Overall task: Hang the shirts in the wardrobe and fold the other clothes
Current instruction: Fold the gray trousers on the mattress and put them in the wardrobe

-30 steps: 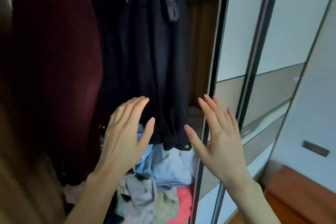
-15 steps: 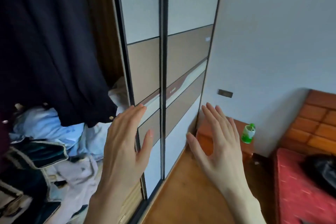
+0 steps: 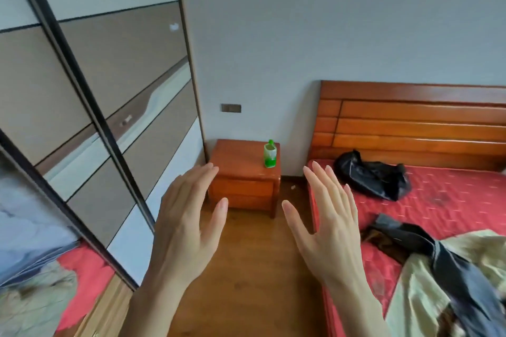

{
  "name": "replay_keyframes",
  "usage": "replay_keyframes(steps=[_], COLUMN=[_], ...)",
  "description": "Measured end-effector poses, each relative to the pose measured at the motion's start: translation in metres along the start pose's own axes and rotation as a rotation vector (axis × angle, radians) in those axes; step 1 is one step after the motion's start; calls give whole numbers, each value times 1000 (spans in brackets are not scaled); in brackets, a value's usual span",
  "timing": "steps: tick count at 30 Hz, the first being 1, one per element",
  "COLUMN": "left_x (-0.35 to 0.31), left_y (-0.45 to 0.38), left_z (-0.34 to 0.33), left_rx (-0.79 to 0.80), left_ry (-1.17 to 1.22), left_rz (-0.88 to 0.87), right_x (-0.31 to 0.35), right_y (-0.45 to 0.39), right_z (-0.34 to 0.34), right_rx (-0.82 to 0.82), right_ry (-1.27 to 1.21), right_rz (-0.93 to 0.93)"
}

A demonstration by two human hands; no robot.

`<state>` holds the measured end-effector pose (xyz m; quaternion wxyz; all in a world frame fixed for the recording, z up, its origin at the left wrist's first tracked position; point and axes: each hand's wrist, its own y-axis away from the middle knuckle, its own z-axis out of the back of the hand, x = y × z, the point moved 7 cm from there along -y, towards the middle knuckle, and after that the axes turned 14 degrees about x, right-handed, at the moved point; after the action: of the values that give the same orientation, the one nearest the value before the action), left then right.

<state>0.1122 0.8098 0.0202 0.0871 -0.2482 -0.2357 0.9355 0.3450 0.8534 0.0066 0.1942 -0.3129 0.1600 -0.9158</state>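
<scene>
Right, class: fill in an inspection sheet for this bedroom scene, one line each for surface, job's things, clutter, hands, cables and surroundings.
Surface: red bed cover, patterned, with clothes lying on it.
Job's things: black garment crumpled near the headboard; dark grey garment draped over a beige garment at the near end.
Clutter: green bottle upright on the wooden nightstand.
Hands: left hand and right hand raised, fingers straight, holding nothing.
Cables: nothing seen.
Surroundings: sliding wardrobe doors on the left, wooden floor, grey wall.
</scene>
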Motion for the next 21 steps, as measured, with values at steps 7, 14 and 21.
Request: replay_keyframes(steps=[7,14,21], left_x=[-69,-121,-161], left_y=[-39,-93,-160], left_z=[-88,-167,-249], left_rx=[138,264,398], left_ry=[114,203,326], left_rz=[-125,-315,-503], right_x=[-85,-159,-217], right_y=[34,53,46], right_z=[53,85,110], right_rx=[-78,-169,-296], right_ry=[78,143,246], right_rz=[-188,-406,-582])
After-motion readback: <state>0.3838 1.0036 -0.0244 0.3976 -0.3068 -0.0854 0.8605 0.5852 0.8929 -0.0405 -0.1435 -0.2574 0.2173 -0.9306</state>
